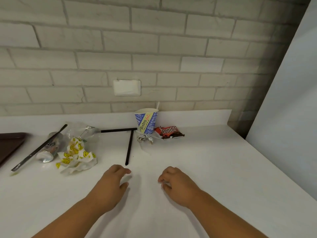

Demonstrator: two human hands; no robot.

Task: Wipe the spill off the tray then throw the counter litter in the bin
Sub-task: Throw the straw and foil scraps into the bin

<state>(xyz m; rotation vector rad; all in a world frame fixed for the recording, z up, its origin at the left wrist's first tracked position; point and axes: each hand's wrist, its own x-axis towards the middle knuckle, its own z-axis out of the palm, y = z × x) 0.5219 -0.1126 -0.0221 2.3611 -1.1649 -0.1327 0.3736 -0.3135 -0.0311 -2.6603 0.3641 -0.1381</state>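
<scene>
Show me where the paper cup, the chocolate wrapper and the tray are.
paper cup (147, 122): head view, printed side wall.
chocolate wrapper (169, 132): head view, middle of front.
tray (10, 145): head view, bare inner surface.

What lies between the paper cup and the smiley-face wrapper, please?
Head view: a black straw lying sideways from the paper cup, a second straw pointing at the viewer, and clear plastic.

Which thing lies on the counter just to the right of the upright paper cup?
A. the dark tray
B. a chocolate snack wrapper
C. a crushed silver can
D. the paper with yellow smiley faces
B: the chocolate snack wrapper lies just right of the paper cup, near the wall.
</scene>
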